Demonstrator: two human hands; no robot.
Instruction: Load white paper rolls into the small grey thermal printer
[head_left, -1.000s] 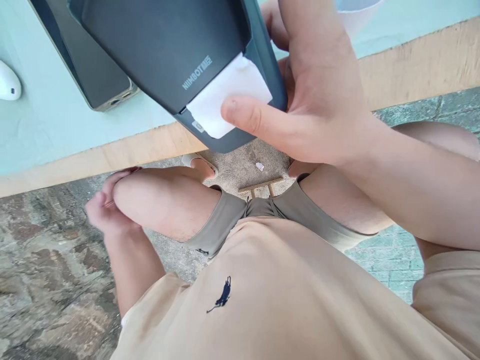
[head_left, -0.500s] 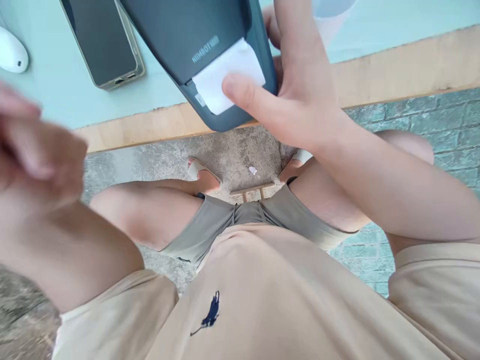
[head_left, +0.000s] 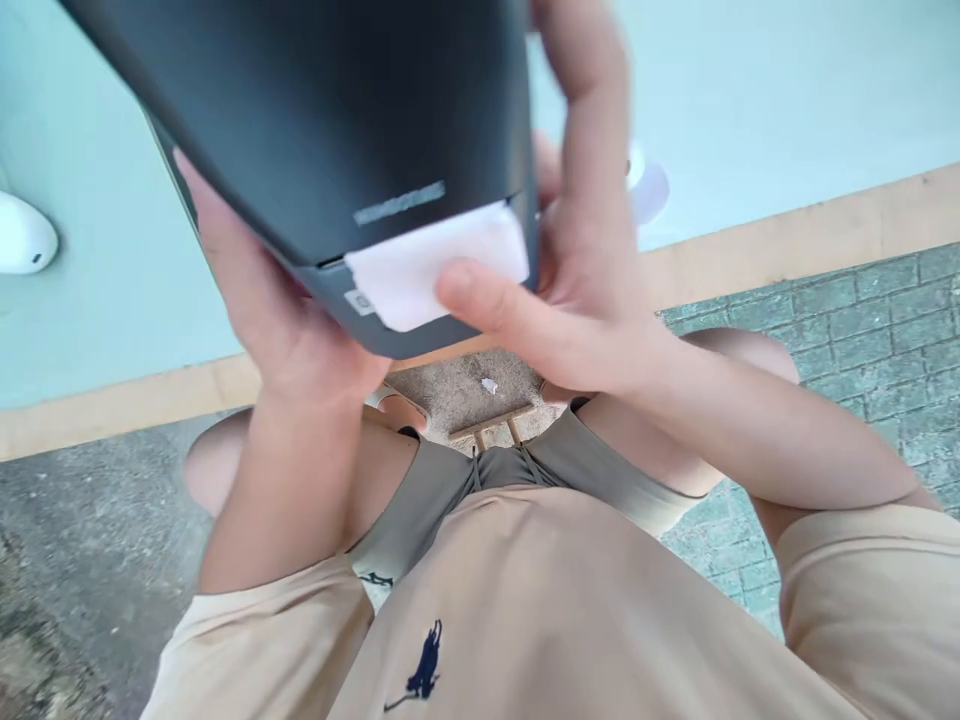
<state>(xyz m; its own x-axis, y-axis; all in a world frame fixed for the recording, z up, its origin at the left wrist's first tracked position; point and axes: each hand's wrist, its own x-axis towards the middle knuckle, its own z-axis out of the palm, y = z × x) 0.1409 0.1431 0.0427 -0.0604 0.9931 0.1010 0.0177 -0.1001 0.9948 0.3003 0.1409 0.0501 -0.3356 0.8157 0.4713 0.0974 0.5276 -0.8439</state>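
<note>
White object (head_left: 26, 235) on table (head_left: 787, 120), green bricks (head_left: 847, 330)

1. Two bare hands: one left hand (head_left: 289, 315), one right hand (head_left: 574, 290).
2. One large, dark grey, smooth-cased device (head_left: 322, 110).
3. One white paper label (head_left: 405, 272) and one small pale sticker (head_left: 360, 302) on that casing.
4. One glossy white, rounded plastic object (head_left: 26, 235), cut by the picture's edge.
5. One flat, dark slab with a thin rim (head_left: 171, 148), mostly hidden.
6. One pale lilac, rounded piece (head_left: 651, 195), too blurred to identify.
7. One pale blue-green table with a wooden edge (head_left: 787, 100).
8. One crumpled whitish scrap (head_left: 489, 386).
9. One beige cloth shirt (head_left: 562, 620), two short sleeves (head_left: 255, 625).
10. One pair of olive-grey shorts (head_left: 401, 500).
11. Two dark animal-like emblems (head_left: 426, 668), one per garment.
</note>
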